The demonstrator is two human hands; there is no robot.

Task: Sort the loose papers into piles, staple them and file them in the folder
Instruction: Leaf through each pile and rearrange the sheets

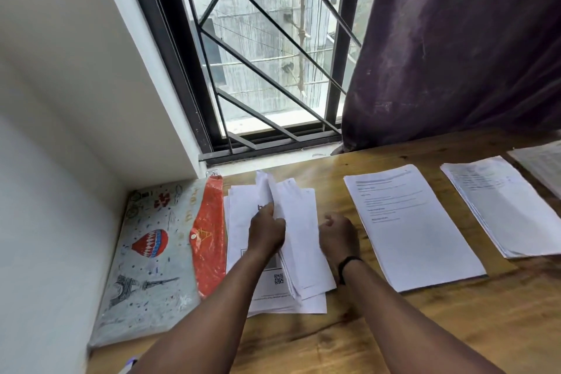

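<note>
**Left hand in the loose stack, right fist beside it**

Left hand (266,232): fingers curled into the loose papers (299,240), thumb forward, lifting several sheets off the lower ones so they fan up at the far end. Right hand (338,237): closed in a loose fist at the right edge of the same stack, knuckles down; whether it pinches a sheet cannot be told. Dark band on that wrist.

Loose stack lies untidy, near-left of centre on the wooden table (409,328); a QR code shows on a lower sheet.

Folder (158,255): flat, just left of the stack, touching it; pale cover with balloon and tower drawings, orange flap with snap button.

Sorted piles to the right, apart from one another: printed pile (416,228), second pile (504,206), edge of a third (543,164) at the frame's right.

Room: table pushed against white wall (45,191) on the left; barred window (267,55) at the far side, grey building outside; dark purple curtain (455,40) hanging far right, hem reaching the table.
</note>
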